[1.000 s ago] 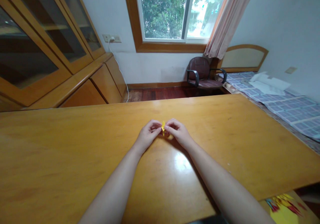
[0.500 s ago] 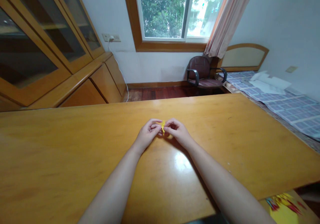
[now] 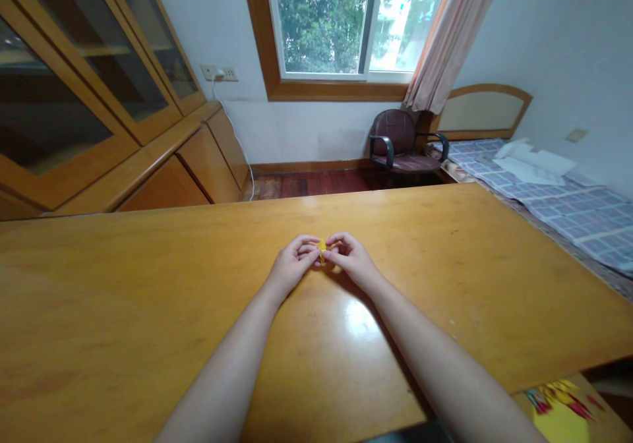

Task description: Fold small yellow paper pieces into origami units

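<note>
Between my two hands is a small folded piece of yellow paper (image 3: 322, 245), just above the wooden table (image 3: 148, 298). My left hand (image 3: 295, 258) pinches its left side between thumb and fingers. From the right, the thumb and fingertips of my right hand (image 3: 349, 256) close on the same piece. Much of the paper is covered by the fingertips, so its exact shape is hard to make out.
At the lower right, beside the table, yellow paper (image 3: 561, 423) and small red and yellow pieces (image 3: 558, 393) lie on a lower surface. A maroon armchair (image 3: 395, 140) stands beyond the table. A bed (image 3: 558, 192) is at right, a glass-door cabinet (image 3: 99, 93) at left.
The yellow paper has shifted slightly between the fingertips and shows a different outline. Both hands stay in nearly the same place.
</note>
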A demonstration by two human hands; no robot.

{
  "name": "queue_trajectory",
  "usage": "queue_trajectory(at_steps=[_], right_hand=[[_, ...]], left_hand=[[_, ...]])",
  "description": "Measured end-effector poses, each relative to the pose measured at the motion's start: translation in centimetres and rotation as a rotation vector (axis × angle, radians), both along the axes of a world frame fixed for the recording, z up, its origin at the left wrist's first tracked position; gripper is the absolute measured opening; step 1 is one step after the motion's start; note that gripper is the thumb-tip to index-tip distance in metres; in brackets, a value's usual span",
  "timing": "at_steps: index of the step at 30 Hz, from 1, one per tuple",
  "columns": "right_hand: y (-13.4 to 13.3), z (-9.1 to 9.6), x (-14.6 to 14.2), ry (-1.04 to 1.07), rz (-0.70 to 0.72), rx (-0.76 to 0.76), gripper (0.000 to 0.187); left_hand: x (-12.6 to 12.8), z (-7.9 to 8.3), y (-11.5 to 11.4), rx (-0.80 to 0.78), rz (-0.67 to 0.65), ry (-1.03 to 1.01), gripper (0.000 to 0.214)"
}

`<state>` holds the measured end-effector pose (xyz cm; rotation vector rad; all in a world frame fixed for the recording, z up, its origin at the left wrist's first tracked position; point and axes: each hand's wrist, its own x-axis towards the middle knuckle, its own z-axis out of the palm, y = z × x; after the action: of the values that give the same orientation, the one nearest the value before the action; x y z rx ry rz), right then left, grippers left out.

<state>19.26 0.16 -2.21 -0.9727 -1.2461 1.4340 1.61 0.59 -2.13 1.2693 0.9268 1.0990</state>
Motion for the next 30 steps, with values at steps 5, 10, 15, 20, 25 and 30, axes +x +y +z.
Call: queue_trajectory(at_steps=[5,10,15,20,25,30], right_hand=[[0.13,-0.05,-0.12,0.033,-0.009,0.021,0.04],[0.26,-0.32,-0.07,0.014,-0.017,0.037,0.038],[0.35,-0.36,-0.02,0.011,-0.028,0.035,0.038],[0.38,-0.21,-0.06,0.015,-0.041,0.021,0.039],[0.38,-0.09,-0.02,0.026,-0.055,0.022,0.037],[0.48,0.05,-0.06,0.064,-0.066,0.003,0.038]], left_hand=[[0.0,-0.06,-0.07,0.029,0.02,0.055,0.034],[0.11,0.24,-0.13,0.033,0.021,0.07,0.034],[0.04,0.33,-0.12,-0.003,0.001,0.048,0.035],[-0.02,0.37,-0.04,-0.023,-0.01,0.029,0.035],[-0.02,0.51,-0.03,-0.005,-0.018,0.014,0.036],[-0.08,0.29,0.04,0.023,-0.012,0.039,0.036]])
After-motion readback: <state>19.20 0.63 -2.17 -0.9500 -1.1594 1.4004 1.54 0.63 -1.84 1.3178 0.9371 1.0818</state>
